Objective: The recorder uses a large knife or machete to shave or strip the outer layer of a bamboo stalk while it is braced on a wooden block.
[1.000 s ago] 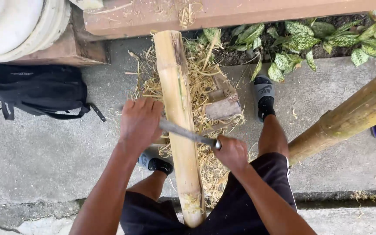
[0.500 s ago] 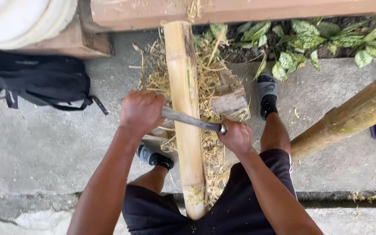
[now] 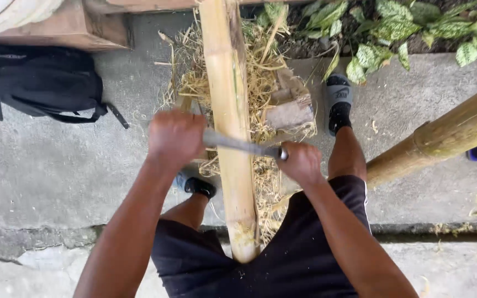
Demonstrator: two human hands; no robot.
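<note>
Sliding further up the bamboo pole than a moment ago, the metal blade lies crosswise on it. Its long axis runs left to right, dipping slightly rightward. The left hand and right hand are both fisted around its ends, the pole between them.

Concrete floor, grey, rough, with a crack line running across the near edge. Lying directly on it: a black backpack at upper left, beside a wooden block; a heap of straw-coloured shavings at centre; a small wood offcut on that heap; scattered shavings at far right. Two black sandals stand on the floor.
</note>
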